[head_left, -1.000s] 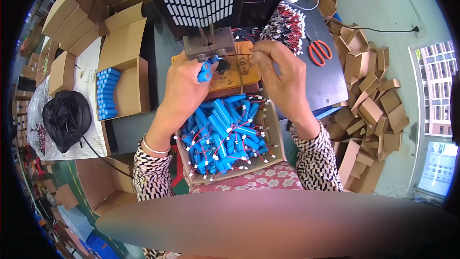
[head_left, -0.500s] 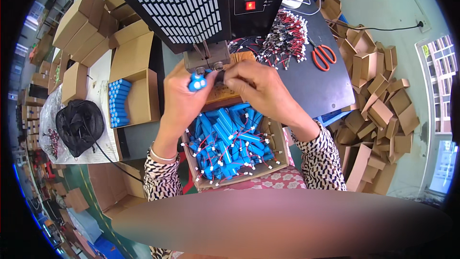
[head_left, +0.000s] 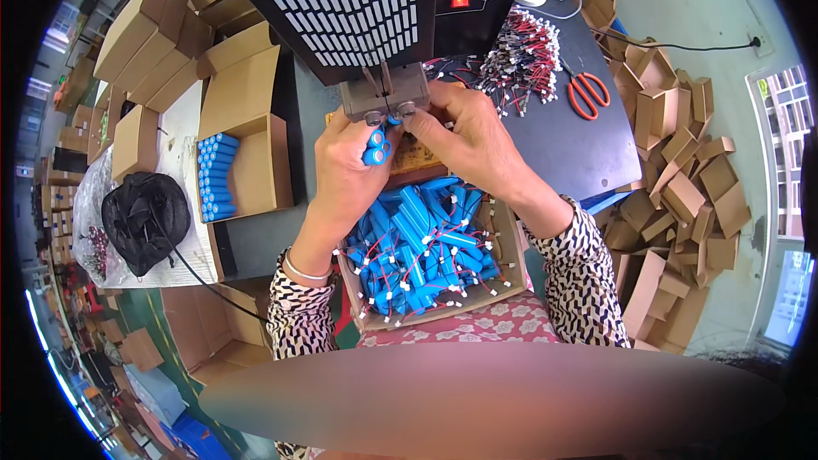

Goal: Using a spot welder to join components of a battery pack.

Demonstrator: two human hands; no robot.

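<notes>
The left hand (head_left: 351, 172) is clamped on a blue two-cell battery pack (head_left: 376, 149), smooth and cylindrical, held up against the grey metal welding head (head_left: 385, 102) of a black machine with a perforated front (head_left: 341, 0). The right hand (head_left: 464, 140) pinches at the pack's top end, fingertips touching the left hand's. Below the wrists, a shallow cardboard box (head_left: 508, 243) holds a heap of similar blue packs (head_left: 423, 247) with thin red wires and white plugs. On the table to the left, an open carton (head_left: 256, 162) holds a neat row of blue cells (head_left: 215, 177). Orange-handled scissors (head_left: 588, 92) lie to the right.
</notes>
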